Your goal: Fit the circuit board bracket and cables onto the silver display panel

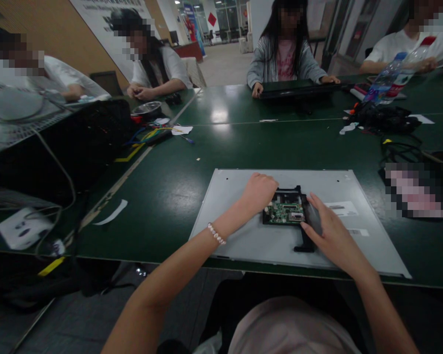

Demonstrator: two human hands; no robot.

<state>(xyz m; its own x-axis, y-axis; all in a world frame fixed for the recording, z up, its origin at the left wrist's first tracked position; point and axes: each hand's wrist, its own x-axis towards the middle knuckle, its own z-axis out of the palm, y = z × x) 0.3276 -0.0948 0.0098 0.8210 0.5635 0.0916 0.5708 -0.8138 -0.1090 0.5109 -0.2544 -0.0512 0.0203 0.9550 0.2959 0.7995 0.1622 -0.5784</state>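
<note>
A grey metal panel lies flat on the dark green table in front of me. A green circuit board sits on it inside a black plastic frame. My left hand, with a pearl bracelet on the wrist, is curled at the board's left edge, its fingertips hidden. My right hand rests with fingers stretched along the frame's right side, touching it.
Several other people sit around the green table. A black case with coloured wires stands at left, a cable pile and a water bottle at right, and a white power strip near left.
</note>
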